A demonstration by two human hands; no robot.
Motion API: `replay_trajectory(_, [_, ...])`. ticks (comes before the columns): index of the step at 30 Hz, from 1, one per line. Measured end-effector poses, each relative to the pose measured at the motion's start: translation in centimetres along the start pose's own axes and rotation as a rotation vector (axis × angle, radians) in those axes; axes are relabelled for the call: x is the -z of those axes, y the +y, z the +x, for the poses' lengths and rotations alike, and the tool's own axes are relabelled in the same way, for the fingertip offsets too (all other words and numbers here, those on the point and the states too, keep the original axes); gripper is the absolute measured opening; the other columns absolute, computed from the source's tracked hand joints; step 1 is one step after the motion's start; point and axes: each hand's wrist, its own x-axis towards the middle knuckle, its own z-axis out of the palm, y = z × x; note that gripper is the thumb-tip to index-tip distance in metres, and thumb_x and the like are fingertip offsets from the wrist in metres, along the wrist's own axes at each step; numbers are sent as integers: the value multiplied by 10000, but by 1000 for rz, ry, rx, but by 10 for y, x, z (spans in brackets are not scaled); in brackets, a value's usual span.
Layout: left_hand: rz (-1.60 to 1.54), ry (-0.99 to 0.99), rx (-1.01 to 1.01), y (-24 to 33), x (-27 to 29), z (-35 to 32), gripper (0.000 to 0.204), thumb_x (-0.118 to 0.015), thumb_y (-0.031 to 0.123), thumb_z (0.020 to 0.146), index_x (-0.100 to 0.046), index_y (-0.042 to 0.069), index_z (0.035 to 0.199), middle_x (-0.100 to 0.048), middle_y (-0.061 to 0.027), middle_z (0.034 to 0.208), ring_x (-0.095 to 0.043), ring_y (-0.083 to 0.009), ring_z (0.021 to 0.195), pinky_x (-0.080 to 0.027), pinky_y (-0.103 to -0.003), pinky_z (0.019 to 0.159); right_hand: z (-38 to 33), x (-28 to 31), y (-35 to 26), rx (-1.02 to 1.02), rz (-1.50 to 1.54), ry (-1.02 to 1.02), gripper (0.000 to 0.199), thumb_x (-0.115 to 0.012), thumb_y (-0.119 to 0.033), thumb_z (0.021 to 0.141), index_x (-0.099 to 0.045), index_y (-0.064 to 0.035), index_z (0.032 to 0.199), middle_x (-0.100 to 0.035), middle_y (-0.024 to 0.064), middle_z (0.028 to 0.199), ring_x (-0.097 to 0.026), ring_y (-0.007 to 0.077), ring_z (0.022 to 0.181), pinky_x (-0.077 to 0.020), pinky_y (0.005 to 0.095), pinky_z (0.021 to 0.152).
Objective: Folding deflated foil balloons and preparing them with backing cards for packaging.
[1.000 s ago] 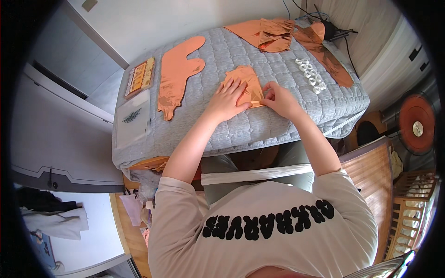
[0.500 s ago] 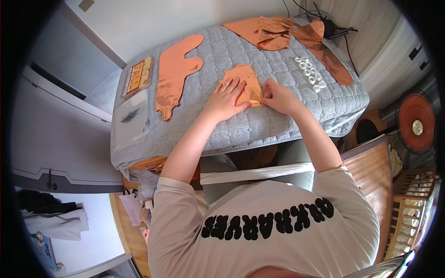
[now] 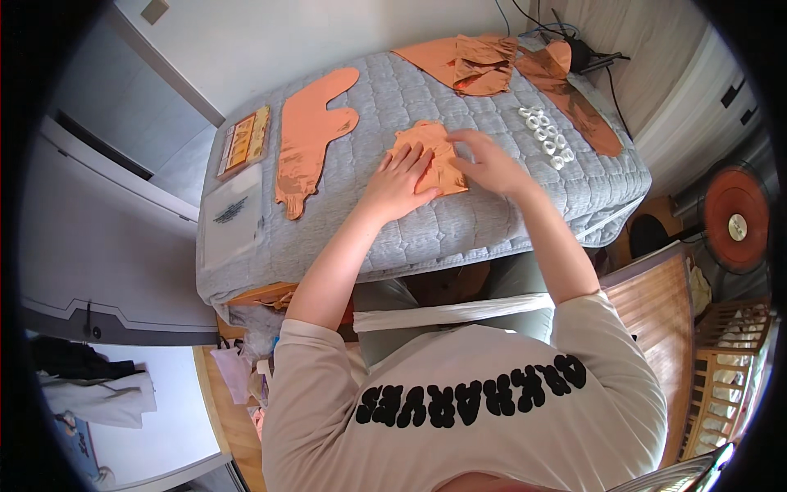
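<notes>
Left hand lies spread on copper-coloured foil, right hand (whether pinching, I cannot tell) at its edge.

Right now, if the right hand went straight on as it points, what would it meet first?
The right hand points forward and to the left, so it would likely meet the folded copper-coloured foil piece first; whether it touches that piece or hovers just over it is unclear.
</notes>
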Motion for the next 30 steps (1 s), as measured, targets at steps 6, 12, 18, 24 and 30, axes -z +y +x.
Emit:
replay_trajectory(6, [-64,-3,-21,-10,-7,0,839,-465,620,1007,-301,51,1602,-295,-177,1660,-221,-305,1562,-172,-482,1263,16,-57,0,-4,-557,-61,692,-497,-474,1029,-391,-33,1551,-375,166,1621,-287,326,1531,-258,486,1237])
replay_trajectory(12, [-259,-49,-49,-35,-3,-1,895,-471,604,1013,-215,-18,1604,-217,-230,1672,-157,-329,1575,-131,-471,1277,15,-57,2,-17,-653,-92,730,-428,-548,1044,-375,-33,1558,-359,155,1630,-274,305,1539,-222,504,1249])
replay_trajectory(18, [-88,-243,-59,-57,29,-18,1078,-664,640,880,-178,31,1625,-165,-202,1694,-108,-317,1585,-123,-503,1277,15,-58,1,-19,-651,-84,738,-416,-562,1042,-374,-36,1559,-352,153,1635,-279,303,1536,-217,499,1251])
replay_trajectory(24, [-41,-306,2,-53,43,-17,1198,-751,676,766,-183,78,1634,-165,-137,1709,-110,-320,1586,-106,-527,1274,16,-57,0,-30,-678,-108,743,-404,-569,1044,-369,-39,1563,-344,149,1640,-278,302,1538,-207,493,1255])
replay_trajectory(30, [-72,-347,77,-49,47,-15,1266,-810,657,704,-165,106,1643,-154,-123,1714,-81,-331,1589,-67,-562,1268,15,-55,-3,-37,-647,-105,827,-443,-635,1003,-363,-34,1565,-346,154,1638,-290,309,1533,-210,492,1254])
